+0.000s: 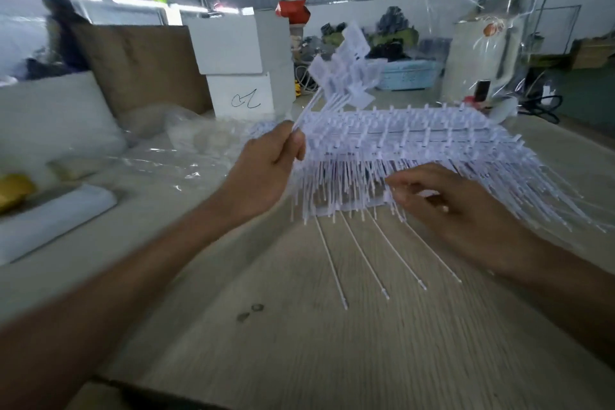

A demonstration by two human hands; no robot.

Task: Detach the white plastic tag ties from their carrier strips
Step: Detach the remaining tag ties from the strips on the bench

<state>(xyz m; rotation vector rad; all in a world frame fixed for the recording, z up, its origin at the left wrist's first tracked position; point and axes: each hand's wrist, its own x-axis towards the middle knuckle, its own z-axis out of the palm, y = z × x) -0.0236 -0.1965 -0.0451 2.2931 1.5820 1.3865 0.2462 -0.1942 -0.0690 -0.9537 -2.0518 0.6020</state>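
On the wooden table [299, 353], a big stack of strips [416, 140] is laid, with many thin white ties [342, 183] hanging off its near side like a fringe. A bunch of loose ties [346, 63] is held up by the left hand [266, 170] — the thin ends are pinched between curled fingers and thumb, and the flat square tags are fanned out above the stack. The right hand [446, 206] is placed at the fringe, with its fingers bent into the hanging ties; it cannot be told if one is really gripped, as the picture is blurred there. Four thin ties are stretched out on the table below the stack — near the right hand. White boxes [239, 70] and clear plastic bags [173, 150] are seen behind, to the left.
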